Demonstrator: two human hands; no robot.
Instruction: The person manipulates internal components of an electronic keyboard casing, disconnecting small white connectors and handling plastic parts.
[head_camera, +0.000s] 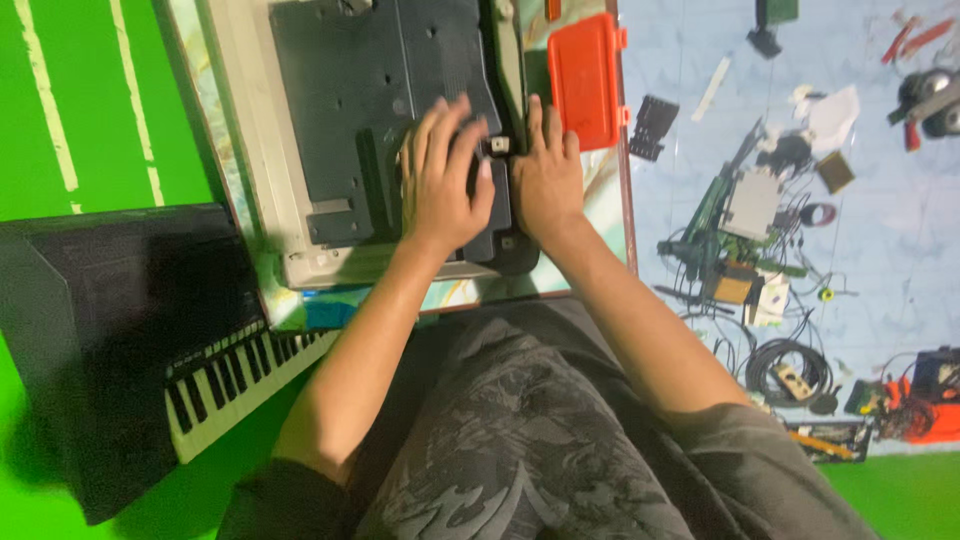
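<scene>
Left hand (443, 172) and right hand (545, 178) flat, fingers spread, gripping nothing, pressing dark plastic casing (370, 100); probably rigid, light, brittle; best gripped at edges.

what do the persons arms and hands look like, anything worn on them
Both arms are bare from the short dark grey sleeves down. The left hand and right hand wear no gloves. No watch, ring or band shows on either wrist or the fingers.
</scene>
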